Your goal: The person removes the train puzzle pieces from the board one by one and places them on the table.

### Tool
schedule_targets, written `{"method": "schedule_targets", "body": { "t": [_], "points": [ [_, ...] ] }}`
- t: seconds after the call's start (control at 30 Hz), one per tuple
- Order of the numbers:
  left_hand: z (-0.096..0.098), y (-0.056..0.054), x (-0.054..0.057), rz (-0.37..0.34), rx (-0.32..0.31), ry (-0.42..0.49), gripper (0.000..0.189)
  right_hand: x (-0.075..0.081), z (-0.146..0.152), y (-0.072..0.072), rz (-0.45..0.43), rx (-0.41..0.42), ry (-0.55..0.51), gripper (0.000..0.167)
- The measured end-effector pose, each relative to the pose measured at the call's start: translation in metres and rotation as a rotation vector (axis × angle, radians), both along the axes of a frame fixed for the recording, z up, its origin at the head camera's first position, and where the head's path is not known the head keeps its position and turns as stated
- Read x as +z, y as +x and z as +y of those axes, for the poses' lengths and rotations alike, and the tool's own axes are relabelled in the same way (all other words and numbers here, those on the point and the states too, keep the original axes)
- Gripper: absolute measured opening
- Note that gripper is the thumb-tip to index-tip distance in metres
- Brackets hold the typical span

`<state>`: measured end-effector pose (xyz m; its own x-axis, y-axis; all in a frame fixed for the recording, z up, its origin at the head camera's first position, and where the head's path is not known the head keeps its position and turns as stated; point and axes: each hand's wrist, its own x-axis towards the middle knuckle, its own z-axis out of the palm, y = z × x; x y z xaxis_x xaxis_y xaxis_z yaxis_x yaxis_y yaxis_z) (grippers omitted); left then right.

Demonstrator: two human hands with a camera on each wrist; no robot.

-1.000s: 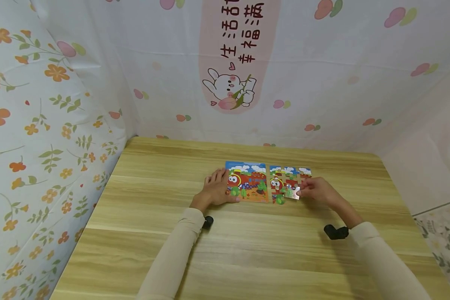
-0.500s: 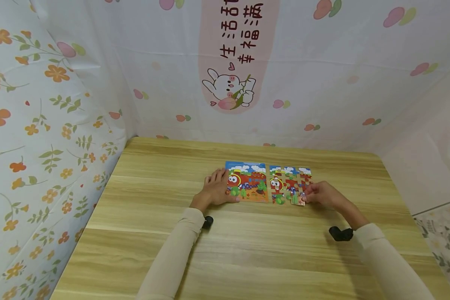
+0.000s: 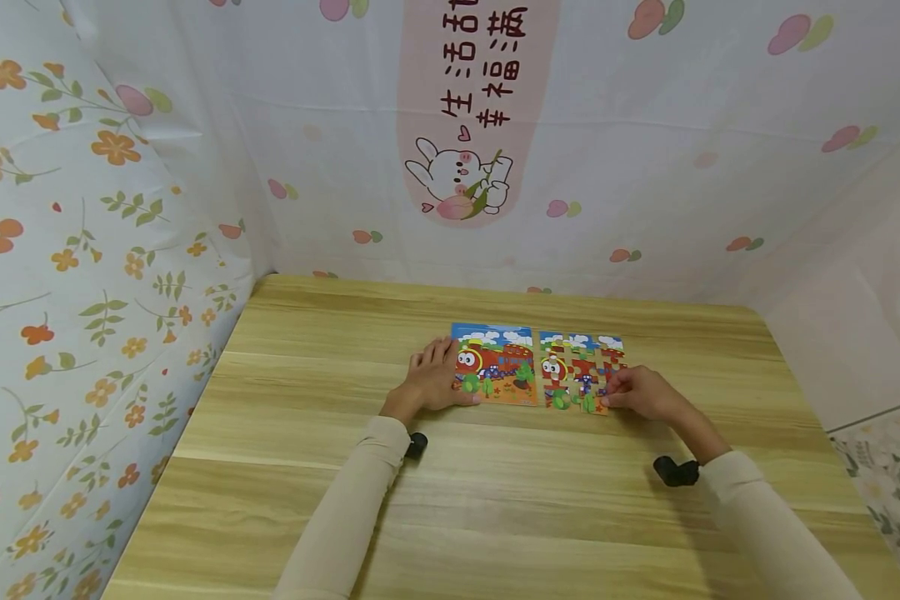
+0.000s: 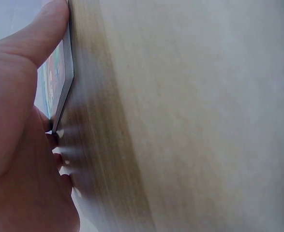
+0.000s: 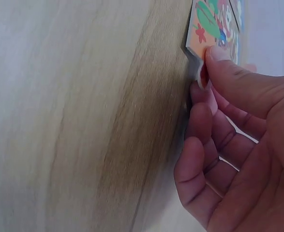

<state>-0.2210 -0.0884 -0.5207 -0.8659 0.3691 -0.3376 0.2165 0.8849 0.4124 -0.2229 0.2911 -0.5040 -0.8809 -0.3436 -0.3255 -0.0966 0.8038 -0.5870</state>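
Note:
A picture board (image 3: 504,367) with a red cartoon train lies flat on the table. My left hand (image 3: 430,382) rests against its left side, fingers along that side and thumb (image 4: 45,29) at the front edge. To the right of the board lies a partly joined jigsaw (image 3: 557,367) of the same scene. My right hand (image 3: 640,392) pinches a jigsaw piece (image 5: 200,34), orange with a green leaf shape and a red star, between thumb and index finger. The piece sits at the jigsaw's front row, beside the piece with a green bush. The other right-hand fingers curl below it.
The wooden table (image 3: 495,500) spreads in front of both arms. Behind it hangs a white curtain (image 3: 307,125) with a rabbit print, and a flowered cloth (image 3: 105,275) covers the left side. A dark wrist camera (image 3: 675,472) sits under the right wrist.
My right hand has brought the piece from over the jigsaw's middle down to its front row, where it now lies flatter and closer in. The left hand and the board have stayed put.

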Motion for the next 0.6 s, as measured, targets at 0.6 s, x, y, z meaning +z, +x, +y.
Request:
{"method": "schedule_targets", "body": {
  "t": [0.6],
  "points": [
    [-0.0005,-0.0002,0.0003,-0.005,-0.002,-0.004,0.11,-0.0026,-0.0088,-0.001,0.064,-0.001,0.107,0.012]
  ]
}}
